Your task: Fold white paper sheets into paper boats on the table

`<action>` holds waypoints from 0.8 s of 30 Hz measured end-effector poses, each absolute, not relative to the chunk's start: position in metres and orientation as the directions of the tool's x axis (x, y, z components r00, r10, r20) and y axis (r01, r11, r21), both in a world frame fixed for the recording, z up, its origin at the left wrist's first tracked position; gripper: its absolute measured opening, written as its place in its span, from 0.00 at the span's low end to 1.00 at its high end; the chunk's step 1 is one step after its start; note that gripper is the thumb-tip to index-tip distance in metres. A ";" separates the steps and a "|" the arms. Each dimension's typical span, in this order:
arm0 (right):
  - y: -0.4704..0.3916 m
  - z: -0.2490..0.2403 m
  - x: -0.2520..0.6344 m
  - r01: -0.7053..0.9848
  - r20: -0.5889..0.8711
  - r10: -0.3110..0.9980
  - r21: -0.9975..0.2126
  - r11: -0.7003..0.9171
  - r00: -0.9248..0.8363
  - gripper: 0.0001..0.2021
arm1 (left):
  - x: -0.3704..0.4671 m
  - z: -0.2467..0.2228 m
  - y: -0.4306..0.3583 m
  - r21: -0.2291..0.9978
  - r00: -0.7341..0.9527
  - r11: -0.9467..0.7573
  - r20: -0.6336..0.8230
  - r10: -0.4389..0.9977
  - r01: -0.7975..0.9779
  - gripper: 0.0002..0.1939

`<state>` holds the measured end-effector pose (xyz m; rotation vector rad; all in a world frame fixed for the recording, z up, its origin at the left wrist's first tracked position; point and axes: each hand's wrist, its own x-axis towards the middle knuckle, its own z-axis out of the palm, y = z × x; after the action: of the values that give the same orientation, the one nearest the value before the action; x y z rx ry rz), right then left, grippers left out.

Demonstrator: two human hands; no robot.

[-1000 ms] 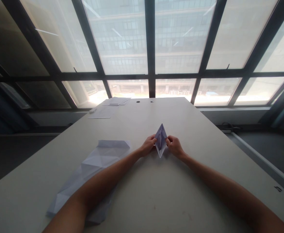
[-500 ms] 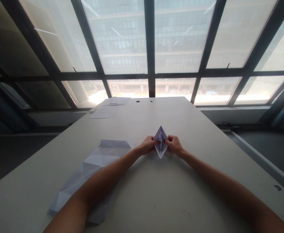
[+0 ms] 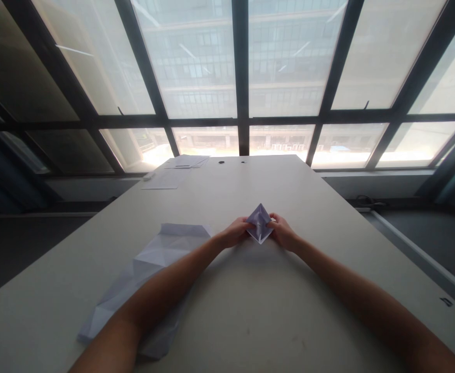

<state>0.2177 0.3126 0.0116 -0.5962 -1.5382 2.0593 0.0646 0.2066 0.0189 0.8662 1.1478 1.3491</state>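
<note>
A small folded paper (image 3: 260, 225), pale violet-white and diamond-shaped, is held up between my two hands over the middle of the table. It has an opening down its centre. My left hand (image 3: 235, 232) pinches its left corner, the thumb lying at the opening. On the other side, my right hand (image 3: 284, 233) grips the right corner between thumb and fingers. The underside of the folded paper is hidden. Left of it, partly beneath my left forearm, lies a large creased paper sheet (image 3: 161, 248) on the table.
The white table (image 3: 266, 178) stretches away toward tall windows with dark frames. Several flat paper sheets (image 3: 161, 179) lie at its far left. Near the far edge is a dark round hole (image 3: 221, 162). Curtains (image 3: 5, 166) hang at the left side.
The folded paper has gone from a tall, narrow diamond to a wider, shorter one, its left and right corners farther apart. My right hand has shifted slightly to the right.
</note>
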 end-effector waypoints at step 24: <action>0.311 0.010 0.217 -0.142 -0.057 0.509 -0.929 -0.342 -0.859 0.19 | 0.062 0.025 0.199 0.871 -0.012 0.153 -0.179 0.984 -0.467 0.15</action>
<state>0.2171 0.3112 0.0105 -0.4786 -1.4963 2.2356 0.0618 0.1991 0.0253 0.7031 0.9624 1.3121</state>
